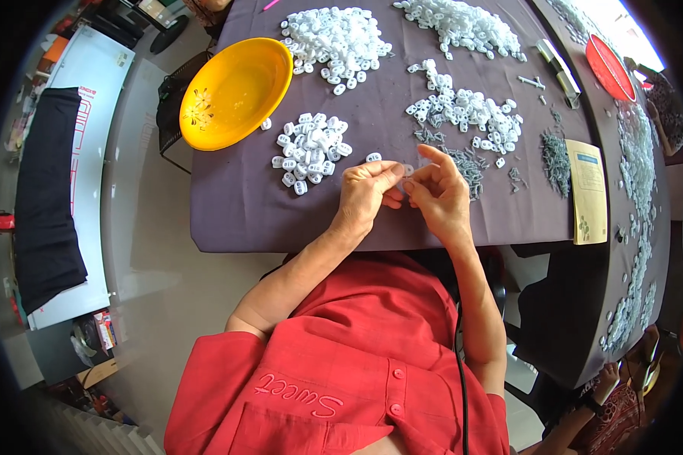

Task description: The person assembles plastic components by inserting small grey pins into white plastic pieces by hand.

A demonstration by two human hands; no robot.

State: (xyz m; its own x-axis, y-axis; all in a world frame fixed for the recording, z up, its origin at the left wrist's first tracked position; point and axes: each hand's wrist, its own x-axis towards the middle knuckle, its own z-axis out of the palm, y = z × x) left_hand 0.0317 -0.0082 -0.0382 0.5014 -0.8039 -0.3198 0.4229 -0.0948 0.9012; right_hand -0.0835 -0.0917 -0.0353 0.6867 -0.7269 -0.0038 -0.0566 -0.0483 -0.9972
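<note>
Over the table's near edge, my left hand (363, 196) pinches a small white plastic piece (408, 171) between thumb and forefinger. My right hand (443, 199) meets it from the other side, thumb and fingers closed together and forefinger raised; what sits between these fingertips is too small to make out. One loose white oval piece (373, 157) lies just beyond my left hand. To its left is a heap of white oval pieces with dark openings (311, 152). Beside my right hand is a pile of small grey screw-like parts (467, 168).
A yellow bowl (239, 91) stands at the table's left edge. Bigger white heaps (335, 44) lie farther back. On the right are another grey pile (555, 163), a tan booklet (587, 193) and a red basket (609, 68). Other people sit along the far right.
</note>
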